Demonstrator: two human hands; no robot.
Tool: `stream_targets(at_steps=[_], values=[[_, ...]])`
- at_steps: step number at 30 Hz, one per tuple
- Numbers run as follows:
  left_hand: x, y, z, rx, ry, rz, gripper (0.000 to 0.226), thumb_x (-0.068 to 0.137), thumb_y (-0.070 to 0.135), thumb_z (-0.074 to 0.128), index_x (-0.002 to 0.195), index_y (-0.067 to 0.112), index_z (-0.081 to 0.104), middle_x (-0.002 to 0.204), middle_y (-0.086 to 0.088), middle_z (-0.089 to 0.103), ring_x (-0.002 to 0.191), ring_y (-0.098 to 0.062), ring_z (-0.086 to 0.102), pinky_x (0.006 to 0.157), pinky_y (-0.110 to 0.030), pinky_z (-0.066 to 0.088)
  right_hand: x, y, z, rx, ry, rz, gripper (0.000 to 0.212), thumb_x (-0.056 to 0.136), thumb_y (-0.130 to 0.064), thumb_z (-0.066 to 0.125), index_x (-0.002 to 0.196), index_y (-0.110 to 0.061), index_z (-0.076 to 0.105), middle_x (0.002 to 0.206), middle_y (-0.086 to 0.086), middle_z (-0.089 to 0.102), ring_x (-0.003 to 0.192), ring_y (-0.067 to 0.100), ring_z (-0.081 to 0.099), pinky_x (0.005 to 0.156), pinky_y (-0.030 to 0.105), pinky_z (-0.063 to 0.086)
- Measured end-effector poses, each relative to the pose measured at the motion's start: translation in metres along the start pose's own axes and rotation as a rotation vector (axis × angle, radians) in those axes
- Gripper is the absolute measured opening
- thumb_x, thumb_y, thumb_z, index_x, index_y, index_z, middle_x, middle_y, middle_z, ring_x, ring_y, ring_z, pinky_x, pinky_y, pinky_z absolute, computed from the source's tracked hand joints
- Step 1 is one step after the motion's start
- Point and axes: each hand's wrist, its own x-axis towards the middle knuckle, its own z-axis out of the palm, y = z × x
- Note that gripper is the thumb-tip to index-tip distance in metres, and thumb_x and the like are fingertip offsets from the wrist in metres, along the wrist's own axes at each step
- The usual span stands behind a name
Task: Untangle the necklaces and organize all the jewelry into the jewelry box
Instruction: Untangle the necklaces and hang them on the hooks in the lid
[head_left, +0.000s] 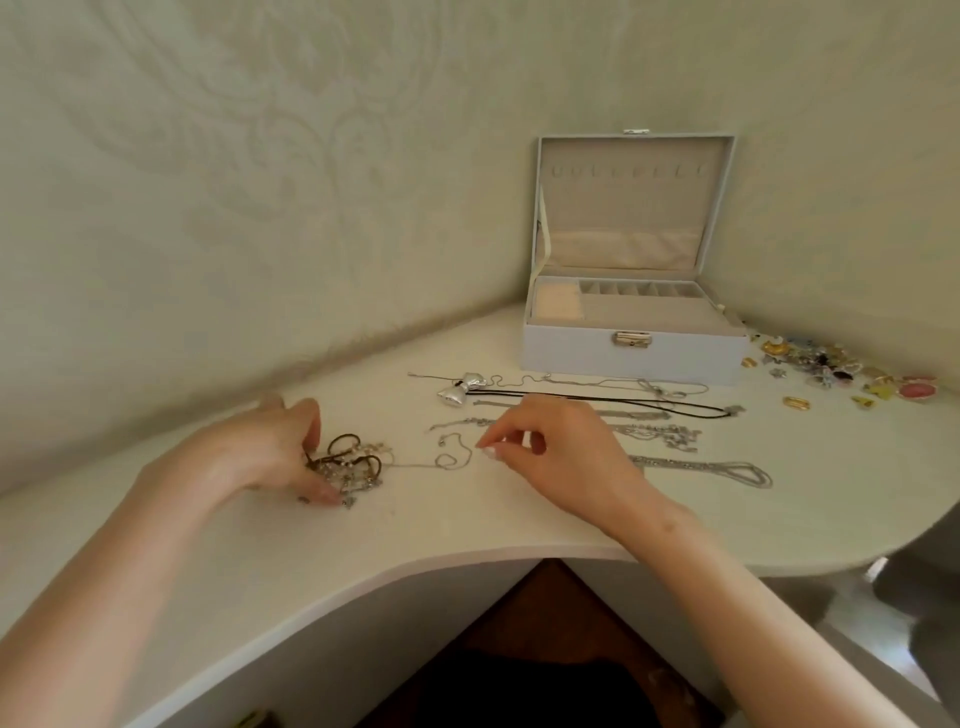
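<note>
Near left on the worktop (467, 519): left hand (275, 452) grips the tangled clump (345, 467); right hand (561, 457) pinches a thin chain (452, 460) trailing from it. Laid-out necklaces (727, 470) lie separated before the jewelry box (571, 358), far right, open, trays apparently bare. Small pieces (821, 361) heaped beside it. Untangling looks partway; boxing not begun.

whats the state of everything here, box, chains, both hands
jewelry box, lid open and upright, no jewelry seen inside
tangle, knotted
thin chain, one end in the tangle, rest pulled out
bow necklace, laid out flat
silver chains, laid out separately
small jewelry pile, loose beside the box
left hand, fingers hold the tangle
right hand, fingers pinch the thin chain
</note>
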Motion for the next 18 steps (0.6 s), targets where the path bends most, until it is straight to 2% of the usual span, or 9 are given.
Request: stream_targets(at_steps=[2,6,8,10,11,13,14,16,18], values=[[0.0,-0.002,0.003,-0.079,-0.053,0.037,0.042,0.073,0.04,0.077,0.097,0.021,0.048,0.088,0.002,0.049,0.074,-0.013,0.048,0.059,-0.024,0.038,0.006,-0.007,0.012,0.011,-0.021,-0.024,0.011,0.087,-0.026,0.063,0.092,-0.03,0.073,0.082,-0.014,0.058,0.065,-0.003,0.043,0.071,0.027,0.04],[0.0,-0.01,0.008,-0.168,-0.016,0.184,0.028,0.075,0.033,0.077,0.075,0.027,0.049,0.081,0.004,0.052,0.073,-0.013,0.047,0.059,-0.023,0.034,0.016,-0.025,0.032,0.07,-0.089,-0.059,0.013,0.086,-0.022,0.064,0.094,-0.028,0.073,0.081,-0.011,0.058,0.065,-0.002,0.043,0.076,0.028,0.044],[-0.003,-0.012,0.009,-0.391,0.009,0.268,0.026,0.074,0.032,0.078,0.073,0.021,0.055,0.068,0.006,0.052,0.064,-0.011,0.044,0.053,-0.019,0.031,0.021,-0.035,0.041,0.105,-0.126,-0.084,0.015,0.083,-0.023,0.068,0.097,-0.028,0.071,0.085,-0.01,0.059,0.066,-0.002,0.043,0.075,0.028,0.044],[-0.01,-0.013,0.006,-0.684,-0.03,0.328,0.043,0.06,0.047,0.078,0.078,0.013,0.06,0.067,0.004,0.061,0.062,-0.008,0.051,0.054,-0.012,0.036,0.024,-0.043,0.048,0.13,-0.163,-0.094,0.022,0.079,-0.027,0.073,0.1,-0.029,0.067,0.09,-0.01,0.059,0.067,-0.002,0.043,0.072,0.028,0.042],[-0.013,-0.013,0.005,-0.788,-0.055,0.34,0.056,0.051,0.055,0.077,0.082,0.012,0.061,0.074,0.003,0.068,0.067,-0.007,0.059,0.058,-0.011,0.041,0.025,-0.047,0.051,0.128,-0.179,-0.086,0.027,0.076,-0.03,0.075,0.101,-0.03,0.064,0.093,-0.011,0.059,0.068,-0.003,0.043,0.069,0.027,0.04],[-0.015,-0.014,0.004,-0.962,-0.088,0.328,0.071,0.048,0.06,0.08,0.09,0.007,0.058,0.088,-0.007,0.074,0.081,-0.014,0.069,0.065,-0.018,0.051,0.026,-0.052,0.056,0.113,-0.187,-0.058,0.038,0.071,-0.036,0.079,0.102,-0.032,0.057,0.098,-0.012,0.059,0.068,-0.001,0.044,0.063,0.025,0.036],[-0.014,-0.013,0.005,-1.049,-0.093,0.304,0.064,0.06,0.052,0.08,0.093,0.004,0.057,0.089,-0.012,0.073,0.081,-0.017,0.07,0.063,-0.021,0.054,0.027,-0.054,0.058,0.109,-0.18,-0.044,0.043,0.069,-0.037,0.08,0.103,-0.031,0.054,0.099,-0.011,0.06,0.069,0.0,0.045,0.062,0.025,0.035],[-0.015,-0.009,0.005,-1.226,-0.068,0.232,0.028,0.084,0.023,0.066,0.096,0.0,0.054,0.087,-0.017,0.072,0.073,-0.019,0.071,0.057,-0.022,0.055,0.027,-0.055,0.06,0.089,-0.173,-0.029,0.049,0.069,-0.038,0.08,0.105,-0.028,0.049,0.1,-0.011,0.061,0.073,0.005,0.048,0.064,0.027,0.037],[-0.015,-0.006,0.005,-1.313,-0.004,0.177,0.004,0.091,0.008,0.055,0.093,0.004,0.053,0.085,-0.017,0.071,0.063,-0.016,0.069,0.05,-0.019,0.052,0.026,-0.054,0.063,0.066,-0.179,-0.044,0.045,0.069,-0.039,0.079,0.103,-0.027,0.051,0.1,-0.012,0.06,0.075,0.006,0.046,0.067,0.028,0.035]])
